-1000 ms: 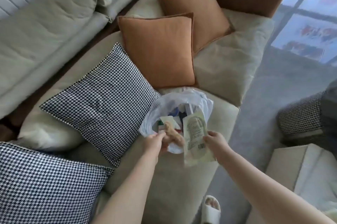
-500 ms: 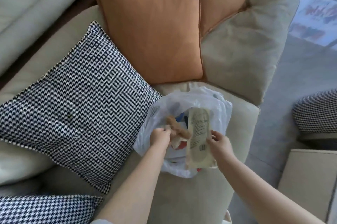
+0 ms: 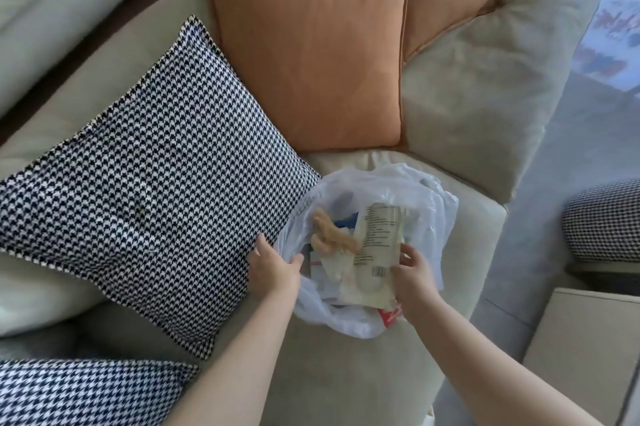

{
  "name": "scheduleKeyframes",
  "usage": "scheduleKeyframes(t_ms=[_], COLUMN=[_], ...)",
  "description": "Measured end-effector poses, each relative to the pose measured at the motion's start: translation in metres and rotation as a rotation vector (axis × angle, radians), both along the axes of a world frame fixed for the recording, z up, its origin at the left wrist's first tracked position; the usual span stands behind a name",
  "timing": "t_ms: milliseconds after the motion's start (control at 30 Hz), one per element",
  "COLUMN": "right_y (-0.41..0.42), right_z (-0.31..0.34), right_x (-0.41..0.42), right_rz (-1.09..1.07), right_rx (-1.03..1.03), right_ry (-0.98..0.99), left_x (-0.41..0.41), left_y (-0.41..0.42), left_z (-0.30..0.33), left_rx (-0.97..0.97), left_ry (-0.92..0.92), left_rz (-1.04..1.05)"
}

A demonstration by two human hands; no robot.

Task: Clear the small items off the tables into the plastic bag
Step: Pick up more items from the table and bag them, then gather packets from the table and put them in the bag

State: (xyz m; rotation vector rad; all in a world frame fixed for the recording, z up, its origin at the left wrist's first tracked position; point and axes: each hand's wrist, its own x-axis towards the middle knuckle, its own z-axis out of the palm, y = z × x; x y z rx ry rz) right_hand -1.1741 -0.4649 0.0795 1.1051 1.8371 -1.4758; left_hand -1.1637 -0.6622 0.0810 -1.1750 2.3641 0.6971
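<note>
Releasing the tan toy (image 3: 332, 235), left hand (image 3: 273, 266) now grips one plastic bag (image 3: 429, 210); right-hand fingers (image 3: 410, 254) pinch one packet (image 3: 375, 252).

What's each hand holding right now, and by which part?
The right hand grips the flat packet by its lower right edge, near the barcode. The left hand holds the plastic bag by its left rim.

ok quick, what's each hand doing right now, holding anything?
Left hand: grips the rim of the plastic bag, holding it open.
Right hand: holds the pale flat packet over the bag's mouth.
</note>
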Motion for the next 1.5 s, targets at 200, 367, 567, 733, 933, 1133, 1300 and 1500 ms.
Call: scheduleKeyframes(t_ms=[200, 367, 567, 733, 933, 1133, 1300, 1500], right_y=[-0.014, -0.025, -0.029, -0.01, 0.016, 0.051, 0.095, 0.159], right_z=[-0.008, -0.008, 0.014, 0.047, 0.072, 0.102, 0.132, 0.182], right_x=[-0.004, -0.002, -0.001, 0.004, 0.033, 0.083, 0.149, 0.239], right_rz=[-0.074, 0.099, 0.242, 0.33, 0.323, 0.379, 0.505, 0.612], right_rx=[-0.03, -0.113, -0.02, -0.01, 0.011, 0.096, 0.225, 0.417], right_ry=[0.065, -0.002, -0.098, -0.051, -0.003, 0.14, 0.22, 0.239], left_x=[0.0, -0.007, -0.003, 0.02, 0.05, 0.08, 0.125, 0.206], left_y=[-0.006, -0.033, -0.045, -0.028, -0.011, 0.026, 0.097, 0.196], left_z=[0.009, 0.043, 0.07, 0.066, 0.079, 0.12, 0.154, 0.192], left_rx=[0.191, 0.157, 0.188, 0.284, 0.248, -0.073, -0.013, 0.158], left_ry=[0.155, 0.33, 0.454, 0.356, 0.317, 0.434, 0.461, 0.303], left_rz=[0.003, 0.022, 0.037, 0.063, 0.038, -0.223, -0.429, -0.732])
